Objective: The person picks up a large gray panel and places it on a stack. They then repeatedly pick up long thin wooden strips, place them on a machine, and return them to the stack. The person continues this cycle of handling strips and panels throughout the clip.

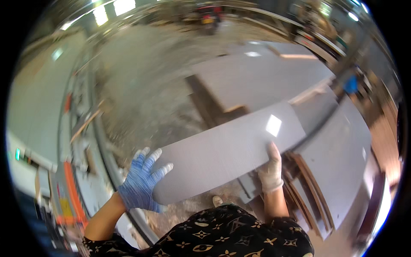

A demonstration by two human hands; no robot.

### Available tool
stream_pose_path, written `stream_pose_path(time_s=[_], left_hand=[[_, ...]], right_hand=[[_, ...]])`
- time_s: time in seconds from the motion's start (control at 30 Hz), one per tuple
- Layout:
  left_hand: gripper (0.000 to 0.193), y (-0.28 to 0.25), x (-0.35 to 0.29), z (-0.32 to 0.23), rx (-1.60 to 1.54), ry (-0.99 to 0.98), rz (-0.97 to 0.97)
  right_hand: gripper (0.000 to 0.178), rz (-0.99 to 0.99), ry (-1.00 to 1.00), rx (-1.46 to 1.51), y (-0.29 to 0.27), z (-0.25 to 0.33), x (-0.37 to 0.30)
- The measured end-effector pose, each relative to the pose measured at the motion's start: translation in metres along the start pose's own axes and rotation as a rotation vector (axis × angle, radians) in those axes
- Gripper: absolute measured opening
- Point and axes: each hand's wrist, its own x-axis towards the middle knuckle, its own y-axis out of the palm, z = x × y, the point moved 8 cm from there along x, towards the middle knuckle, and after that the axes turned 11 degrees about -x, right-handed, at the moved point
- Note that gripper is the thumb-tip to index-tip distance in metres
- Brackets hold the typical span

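A long grey board (pixel 222 156) spans the space in front of my body, its right end farther away than its left. My left hand (pixel 142 182), in a blue glove with white fingertips, is at the board's left end, with its fingers over that edge. My right hand (pixel 271 169), in a pale glove, grips the near long edge toward the right, thumb on the top face. Its other fingers are hidden beneath. A bright reflection shows on the board near that thumb.
Large grey panels (pixel 257 77) lie beyond the board, with brown pieces (pixel 205 100) beside them. Narrow stacked strips (pixel 310 192) and another grey panel (pixel 342 158) are at the right. Along the left runs a machine with an orange rail (pixel 73 192) and a wide pale surface (pixel 38 103).
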Motion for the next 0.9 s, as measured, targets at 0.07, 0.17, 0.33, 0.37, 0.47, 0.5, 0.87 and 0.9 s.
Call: stream_pose_path(time_s=[0.07,0.17,0.33,0.37,0.47,0.5,0.87,0.9], left_hand=[[0.108,0.002,-0.072,0.027,-0.083,-0.253,-0.407],[0.086,0.117,-0.239,0.069,-0.725,-0.739,-1.393],[0.05,0.241,-0.288,0.014,-1.951,-0.63,-1.939],[0.048,0.244,-0.277,0.005,-1.979,-0.621,-1.876],[0.045,0.305,-0.333,-0.001,-1.838,-0.902,-2.358],[0.045,0.301,-0.348,-0.014,-1.771,-1.003,-2.435],[0.039,0.353,-0.556,0.039,-1.351,-0.962,-2.701],[0.039,0.363,-0.567,0.042,-1.346,-1.034,-2.745]], right_hand=[[0.038,0.007,0.147,0.152,0.04,-0.033,-0.022],[0.05,0.164,0.437,0.246,0.088,-0.12,-0.07],[0.038,0.318,0.924,0.225,0.136,-0.261,-0.158],[0.039,0.39,0.983,0.178,0.134,-0.274,-0.179],[0.047,0.458,1.213,0.042,0.099,-0.325,-0.218],[0.049,0.438,1.219,0.014,0.097,-0.323,-0.221],[0.041,1.095,1.371,-0.52,0.12,-0.412,-0.251],[0.04,1.167,1.286,-0.624,0.132,-0.415,-0.257]])
